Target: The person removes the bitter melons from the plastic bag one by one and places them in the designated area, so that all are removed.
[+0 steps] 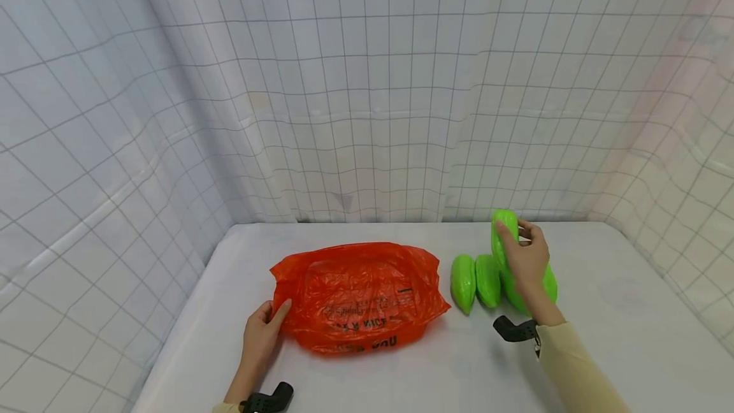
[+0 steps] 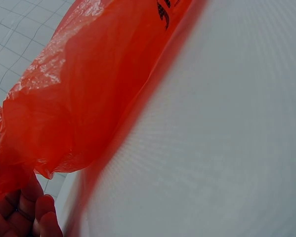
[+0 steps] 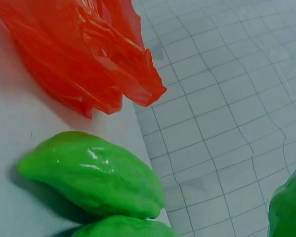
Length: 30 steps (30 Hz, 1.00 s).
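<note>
A crinkled red plastic bag [image 1: 358, 298] with black print lies on the white table. At its left edge my left hand [image 1: 262, 330] pinches the thin plastic between thumb and fingers. My right hand [image 1: 529, 260] grips a glossy green tapered fruit [image 1: 504, 225], held upright above others of its kind. Only a sliver of the held fruit [image 3: 288, 210] enters the right wrist view. Left of that hand, two similar green fruits [image 1: 463, 282] lie side by side on the table. More green [image 1: 550, 282] shows behind my right wrist, partly hidden by it.
The white table [image 1: 459, 368] ends in a straight back edge. Behind it and on both sides hang white sheets [image 1: 367, 113] with a dark grid. A black wrist device [image 1: 514, 329] sits on my right wrist, and another [image 1: 266, 399] on the left.
</note>
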Each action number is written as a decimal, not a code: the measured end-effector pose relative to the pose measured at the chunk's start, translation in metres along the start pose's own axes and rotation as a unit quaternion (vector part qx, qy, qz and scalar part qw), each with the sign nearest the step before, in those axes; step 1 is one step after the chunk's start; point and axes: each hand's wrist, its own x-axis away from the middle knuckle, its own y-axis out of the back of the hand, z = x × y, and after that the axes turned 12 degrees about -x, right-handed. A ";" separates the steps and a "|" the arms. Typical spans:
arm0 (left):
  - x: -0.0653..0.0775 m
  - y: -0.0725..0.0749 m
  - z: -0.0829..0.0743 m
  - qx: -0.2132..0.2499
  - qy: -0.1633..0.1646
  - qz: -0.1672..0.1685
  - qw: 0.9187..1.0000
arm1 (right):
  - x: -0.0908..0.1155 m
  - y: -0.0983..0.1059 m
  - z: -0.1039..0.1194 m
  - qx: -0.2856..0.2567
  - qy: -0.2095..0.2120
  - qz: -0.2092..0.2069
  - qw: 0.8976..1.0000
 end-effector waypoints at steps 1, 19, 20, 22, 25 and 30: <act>0.000 0.000 0.000 0.000 -0.001 0.000 1.000 | -0.002 0.002 0.000 0.004 0.001 -0.002 1.000; 0.001 -0.004 -0.001 -0.001 0.003 -0.002 1.000 | -0.031 0.054 -0.018 0.115 -0.044 0.008 0.992; 0.001 -0.003 -0.001 -0.002 0.004 -0.002 1.000 | -0.033 0.057 -0.020 0.119 -0.049 0.008 0.992; 0.001 -0.002 -0.001 -0.007 0.004 -0.002 1.000 | -0.035 0.061 -0.024 0.128 -0.058 0.010 0.990; 0.000 -0.001 -0.001 -0.009 0.002 -0.003 1.000 | -0.037 0.066 -0.027 0.143 -0.071 0.014 0.987; -0.001 0.000 0.000 -0.002 0.002 -0.004 1.000 | -0.040 0.076 -0.029 0.167 -0.080 0.016 0.983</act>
